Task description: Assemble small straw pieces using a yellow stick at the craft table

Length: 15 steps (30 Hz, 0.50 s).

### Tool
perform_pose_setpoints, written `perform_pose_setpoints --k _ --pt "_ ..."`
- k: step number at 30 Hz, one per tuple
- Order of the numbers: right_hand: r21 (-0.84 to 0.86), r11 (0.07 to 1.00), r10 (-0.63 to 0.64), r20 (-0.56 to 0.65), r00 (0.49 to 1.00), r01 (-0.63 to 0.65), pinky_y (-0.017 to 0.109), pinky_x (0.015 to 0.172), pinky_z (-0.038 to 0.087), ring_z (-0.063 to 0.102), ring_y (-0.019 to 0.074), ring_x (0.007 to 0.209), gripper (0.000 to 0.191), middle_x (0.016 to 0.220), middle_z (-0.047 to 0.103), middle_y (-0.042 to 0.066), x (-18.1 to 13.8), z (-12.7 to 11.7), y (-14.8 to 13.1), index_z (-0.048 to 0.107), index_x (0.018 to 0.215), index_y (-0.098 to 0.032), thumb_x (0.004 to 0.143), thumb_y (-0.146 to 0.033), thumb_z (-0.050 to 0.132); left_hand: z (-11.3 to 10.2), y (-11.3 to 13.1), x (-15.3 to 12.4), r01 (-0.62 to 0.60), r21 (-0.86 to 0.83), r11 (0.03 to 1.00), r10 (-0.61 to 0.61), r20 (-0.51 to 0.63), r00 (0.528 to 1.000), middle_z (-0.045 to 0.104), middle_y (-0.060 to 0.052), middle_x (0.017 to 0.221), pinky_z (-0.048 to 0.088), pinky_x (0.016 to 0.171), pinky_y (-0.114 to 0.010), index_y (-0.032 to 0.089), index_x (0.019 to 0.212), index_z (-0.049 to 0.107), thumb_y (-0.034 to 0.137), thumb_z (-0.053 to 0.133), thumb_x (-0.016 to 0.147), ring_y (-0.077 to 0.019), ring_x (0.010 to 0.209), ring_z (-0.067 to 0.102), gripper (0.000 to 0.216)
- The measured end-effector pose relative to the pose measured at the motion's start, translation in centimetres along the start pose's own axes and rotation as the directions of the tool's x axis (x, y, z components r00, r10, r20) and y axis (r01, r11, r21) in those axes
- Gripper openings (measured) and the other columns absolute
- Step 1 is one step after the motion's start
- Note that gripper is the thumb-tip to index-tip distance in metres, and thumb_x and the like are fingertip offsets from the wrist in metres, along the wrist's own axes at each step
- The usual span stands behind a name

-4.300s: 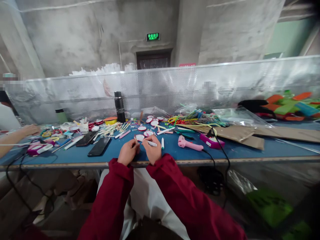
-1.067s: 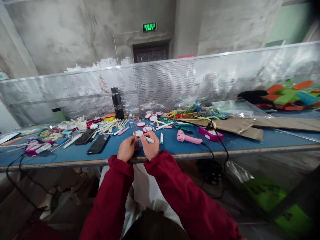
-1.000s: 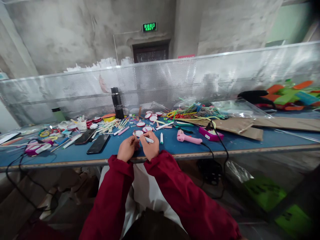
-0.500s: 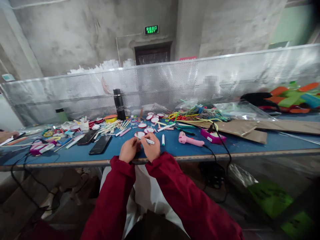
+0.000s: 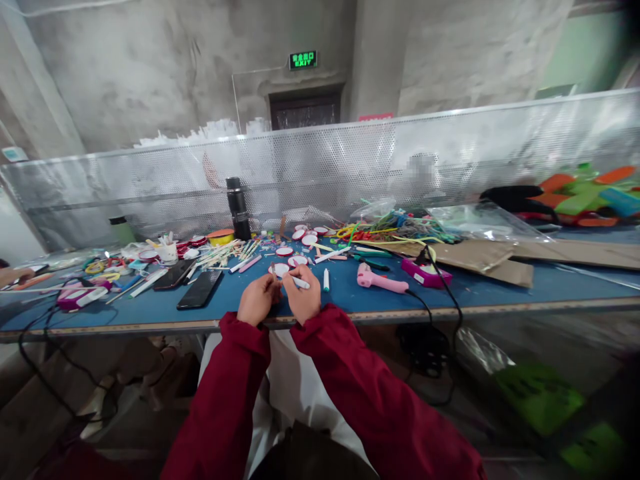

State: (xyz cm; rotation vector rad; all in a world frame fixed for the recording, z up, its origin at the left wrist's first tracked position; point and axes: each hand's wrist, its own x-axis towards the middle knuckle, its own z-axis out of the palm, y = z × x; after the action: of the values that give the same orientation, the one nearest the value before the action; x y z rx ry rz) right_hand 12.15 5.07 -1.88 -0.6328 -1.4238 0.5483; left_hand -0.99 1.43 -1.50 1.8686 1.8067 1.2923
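My right hand [image 5: 305,292] is closed around a white marker pen [image 5: 300,283], its tip turned toward my left hand. Close beside it, my left hand [image 5: 259,299] pinches something small that I cannot make out. Just beyond my fingers lies a round white disc with a red rim [image 5: 281,269], and more such discs [image 5: 299,261] lie further back. A white cap-like piece with a green end [image 5: 327,280] stands or lies right of my right hand. Both hands are at the front edge of the blue table [image 5: 345,297].
A pink glue gun [image 5: 383,279] with a black cable lies to the right, near a purple box [image 5: 427,272]. Phones [image 5: 201,289] and sticks [image 5: 223,255] lie left. A black flask [image 5: 238,208] stands behind. A co-worker's hand [image 5: 15,275] shows at the far left.
My hands stay nearly in place, with the marker still in the right one. The co-worker's hand at the far left has shifted slightly.
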Motion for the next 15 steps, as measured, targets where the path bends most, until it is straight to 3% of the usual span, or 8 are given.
perform_pose_setpoints --k 15 --pt "-0.004 1.0 0.012 -0.012 1.0 -0.012 0.03 0.064 0.041 0.052 0.0154 0.063 0.016 0.064 0.055 -0.004 -0.03 0.01 0.08 0.052 0.068 -0.025 0.083 -0.029 0.057 -0.09 0.2 0.0 0.03 -0.028 0.999 -0.03 0.011 0.999 0.069 -0.001 0.072 0.04 0.059 -0.026 0.022 0.078 0.06 0.039 0.048 0.095 -0.0159 0.062 0.062 0.026"
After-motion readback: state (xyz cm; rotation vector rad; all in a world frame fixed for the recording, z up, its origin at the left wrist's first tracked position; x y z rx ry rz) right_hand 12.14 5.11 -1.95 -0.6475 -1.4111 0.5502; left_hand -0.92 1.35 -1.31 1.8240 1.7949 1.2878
